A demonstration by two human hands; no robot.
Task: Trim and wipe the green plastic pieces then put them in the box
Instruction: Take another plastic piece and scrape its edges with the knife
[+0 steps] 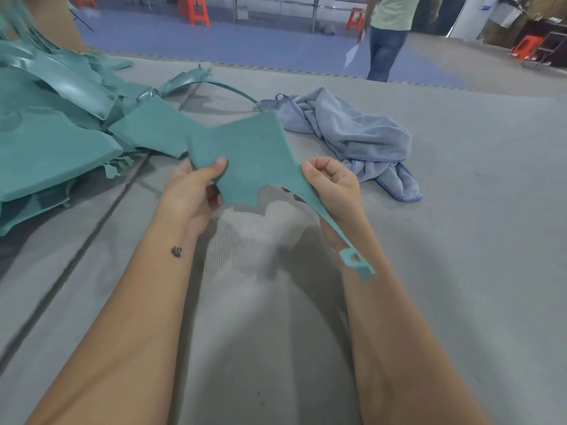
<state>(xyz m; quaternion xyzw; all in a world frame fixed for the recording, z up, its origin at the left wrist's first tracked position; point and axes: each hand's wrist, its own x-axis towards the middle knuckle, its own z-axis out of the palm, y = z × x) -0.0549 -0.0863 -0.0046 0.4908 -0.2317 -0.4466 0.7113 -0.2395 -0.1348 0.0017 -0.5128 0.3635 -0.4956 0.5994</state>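
Hands grip one green plastic piece [251,154]: left hand [196,191] pinches its left edge, right hand [334,188] its right edge

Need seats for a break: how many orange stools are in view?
4: far left, left of centre, beside the standing person, far right. More may be hidden.

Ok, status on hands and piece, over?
Left hand, right hand both pinch the green piece. Cloth lies beyond, untouched. Nothing in the way.

Grey mat [460,271] bears green plastic pieces [55,142] and blue cloth [352,133].
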